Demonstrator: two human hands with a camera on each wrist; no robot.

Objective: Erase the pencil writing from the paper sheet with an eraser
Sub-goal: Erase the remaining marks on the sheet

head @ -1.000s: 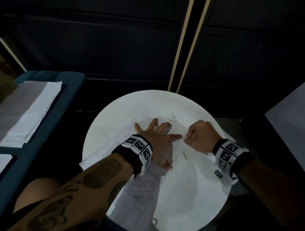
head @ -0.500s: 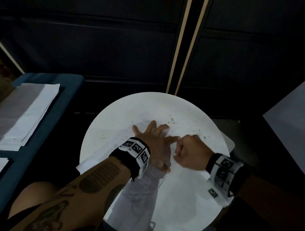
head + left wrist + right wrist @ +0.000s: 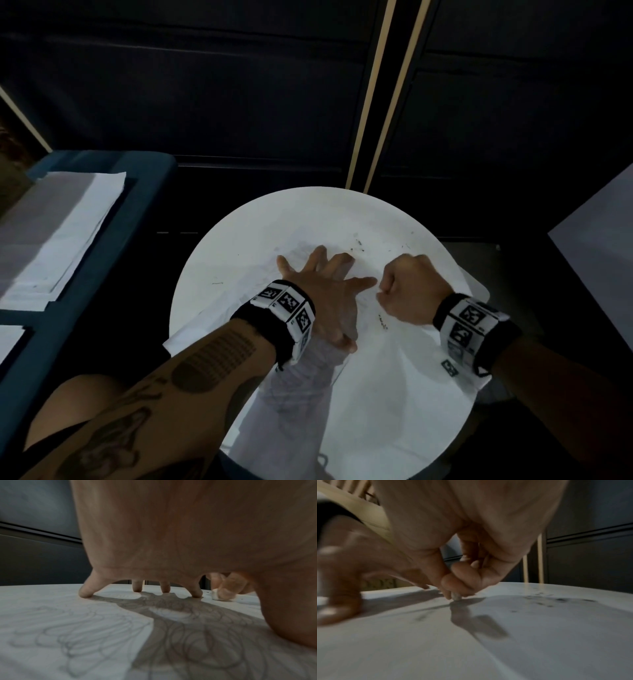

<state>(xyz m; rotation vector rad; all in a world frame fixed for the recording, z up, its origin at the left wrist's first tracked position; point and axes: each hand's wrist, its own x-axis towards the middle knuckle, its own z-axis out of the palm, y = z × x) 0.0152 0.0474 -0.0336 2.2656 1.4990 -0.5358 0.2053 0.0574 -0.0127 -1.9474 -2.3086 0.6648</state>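
Observation:
A white paper sheet [image 3: 383, 383] lies across the round white table [image 3: 246, 240]. Looping pencil scribbles [image 3: 96, 632] cover the part under my left wrist. My left hand [image 3: 325, 284] lies spread on the sheet, fingertips [image 3: 85, 593] pressing it down. Just to its right, my right hand [image 3: 411, 287] is curled into a fist and pinches a small white eraser [image 3: 455, 596], whose tip touches the paper. The same eraser [image 3: 215, 596] shows past my left index finger. In the head view the fist hides the eraser.
Dark eraser crumbs [image 3: 359, 244] lie scattered beyond the hands, and a few more [image 3: 382, 322] sit on the sheet near my right wrist. A blue bench [image 3: 102, 274] at the left carries stacked papers [image 3: 58, 233]. Dark wall panels stand behind the table.
My right fist slid left toward the left hand's index finger half a second ago and has since moved back right. The left hand stayed pressed on the sheet.

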